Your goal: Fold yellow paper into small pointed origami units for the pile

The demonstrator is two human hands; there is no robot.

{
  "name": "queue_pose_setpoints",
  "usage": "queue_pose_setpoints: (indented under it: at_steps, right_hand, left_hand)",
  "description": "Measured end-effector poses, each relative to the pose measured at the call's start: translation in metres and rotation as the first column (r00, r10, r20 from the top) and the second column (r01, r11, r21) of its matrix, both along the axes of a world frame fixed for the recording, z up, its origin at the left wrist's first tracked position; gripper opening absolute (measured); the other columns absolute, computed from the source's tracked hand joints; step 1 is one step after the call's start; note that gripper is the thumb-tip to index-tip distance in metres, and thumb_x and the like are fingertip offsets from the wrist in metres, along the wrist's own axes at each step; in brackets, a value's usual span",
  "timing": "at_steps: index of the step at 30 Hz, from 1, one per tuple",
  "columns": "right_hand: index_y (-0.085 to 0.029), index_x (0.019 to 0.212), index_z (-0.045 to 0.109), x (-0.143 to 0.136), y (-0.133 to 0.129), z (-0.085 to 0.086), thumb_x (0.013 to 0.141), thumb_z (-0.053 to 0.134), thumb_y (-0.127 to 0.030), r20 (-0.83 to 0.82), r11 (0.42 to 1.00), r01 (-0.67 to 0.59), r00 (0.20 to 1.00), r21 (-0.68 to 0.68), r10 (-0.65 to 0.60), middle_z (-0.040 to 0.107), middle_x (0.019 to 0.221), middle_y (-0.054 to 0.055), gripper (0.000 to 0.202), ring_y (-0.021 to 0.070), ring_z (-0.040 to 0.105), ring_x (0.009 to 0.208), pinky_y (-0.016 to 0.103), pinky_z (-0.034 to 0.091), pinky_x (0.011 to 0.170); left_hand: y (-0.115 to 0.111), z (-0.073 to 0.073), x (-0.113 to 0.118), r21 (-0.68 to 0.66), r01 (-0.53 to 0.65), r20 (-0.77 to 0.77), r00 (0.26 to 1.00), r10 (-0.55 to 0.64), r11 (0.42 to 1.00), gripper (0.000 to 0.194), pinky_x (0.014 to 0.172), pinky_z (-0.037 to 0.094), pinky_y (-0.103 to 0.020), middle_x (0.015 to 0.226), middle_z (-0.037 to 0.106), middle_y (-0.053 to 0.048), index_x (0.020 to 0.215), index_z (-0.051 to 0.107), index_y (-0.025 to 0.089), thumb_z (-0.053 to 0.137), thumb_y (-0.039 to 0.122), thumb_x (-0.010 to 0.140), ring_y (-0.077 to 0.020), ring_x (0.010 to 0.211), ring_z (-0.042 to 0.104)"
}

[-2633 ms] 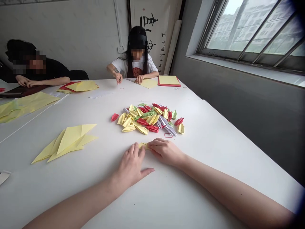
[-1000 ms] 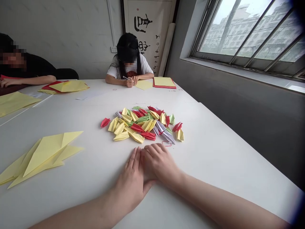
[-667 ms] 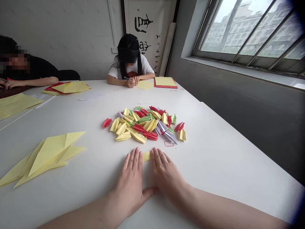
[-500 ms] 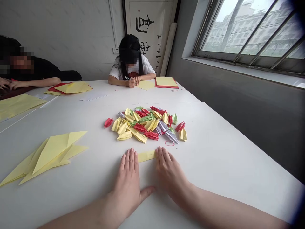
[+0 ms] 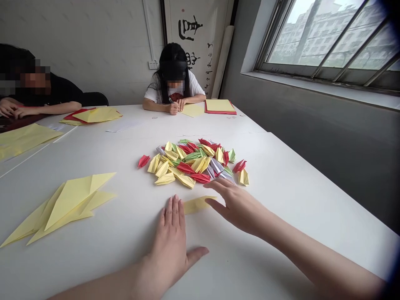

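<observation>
Lying beside the left hand's [image 5: 171, 233] fingers, the yellow strip [image 5: 197, 204] points rightward.

Daylight from window at right; corners dark.

The pile of folded pieces [image 5: 193, 160] lies mid-worktop [image 5: 281, 183], beyond the strip of paper [image 5: 198, 204]. The overlapping sheets [image 5: 71, 196] lie left of both. Behind, the square stack [image 5: 220, 106] sits right of the seated person [image 5: 173, 79], before the wall [image 5: 93, 46].
</observation>
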State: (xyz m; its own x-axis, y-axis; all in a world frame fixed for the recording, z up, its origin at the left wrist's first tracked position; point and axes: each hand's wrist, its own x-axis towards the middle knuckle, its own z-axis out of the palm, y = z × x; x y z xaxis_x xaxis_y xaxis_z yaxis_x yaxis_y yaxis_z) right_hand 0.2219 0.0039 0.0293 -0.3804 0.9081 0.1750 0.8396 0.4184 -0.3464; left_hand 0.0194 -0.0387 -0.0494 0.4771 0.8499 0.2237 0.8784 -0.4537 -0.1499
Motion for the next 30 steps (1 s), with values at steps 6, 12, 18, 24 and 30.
queue_pose_setpoints:
  at_steps: [6,12,18,24,30]
  right_hand:
    - [-0.018,0.081,0.060,-0.008,0.012,-0.028,0.072,0.066,-0.010,-0.223,0.970,-0.031,0.974,-0.239,-0.024,0.062,0.087,0.004,0.013,0.0173,0.060,0.078,0.029,0.050,0.067]
    - [-0.018,0.092,0.058,-0.012,0.010,-0.036,0.071,0.065,-0.013,-0.431,0.964,-0.126,0.902,-0.235,0.013,0.059,0.085,0.003,0.023,0.0148,0.055,0.069,0.027,0.048,0.060]
    - [-0.020,0.102,0.058,-0.008,0.015,-0.044,0.078,0.066,-0.028,-0.792,0.939,-0.245,0.609,-0.243,-0.046,0.061,0.096,0.007,0.026,0.0189,0.060,0.083,0.032,0.051,0.070]
    - [-0.017,0.081,0.063,-0.012,0.016,-0.044,0.078,0.069,-0.038,-0.913,0.855,-0.410,0.377,-0.318,-0.159,0.064,0.076,0.003,0.023,0.0136,0.059,0.067,0.027,0.048,0.063]
    - [-0.016,0.083,0.059,-0.027,0.004,-0.039,0.081,0.065,-0.042,-0.899,0.826,-0.420,0.379,-0.376,-0.217,0.060,0.074,0.001,0.027,0.0132,0.056,0.067,0.027,0.046,0.063]
  left_hand:
    - [0.023,0.018,0.001,-0.064,0.074,0.158,0.985,-0.064,0.995,0.079,0.101,0.036,-0.050,0.138,0.043,-0.028,0.127,0.049,-0.001,0.045,0.064,0.082,-0.0390,0.130,0.038]
    - [0.051,0.037,-0.004,-0.213,0.248,0.526,0.844,-0.103,0.945,0.013,0.083,0.047,-0.037,0.105,0.063,-0.008,0.095,0.059,0.020,0.053,0.026,0.086,-0.0233,0.098,0.057]
    - [0.054,0.041,-0.003,-0.499,0.407,0.824,0.497,0.273,0.765,0.019,0.073,0.047,-0.028,0.082,0.064,-0.001,0.089,0.060,0.019,0.048,0.033,0.089,-0.0180,0.080,0.061]
    - [0.053,0.044,-0.002,-0.562,0.644,0.819,0.342,0.461,0.519,0.032,0.074,0.050,-0.029,0.084,0.065,-0.005,0.088,0.061,0.014,0.045,0.042,0.091,-0.0165,0.076,0.063]
    - [0.050,0.042,0.002,-0.556,0.574,0.827,0.311,0.468,0.601,0.028,0.053,0.047,-0.022,0.073,0.063,0.000,0.089,0.056,0.018,0.050,0.046,0.088,-0.0101,0.054,0.056]
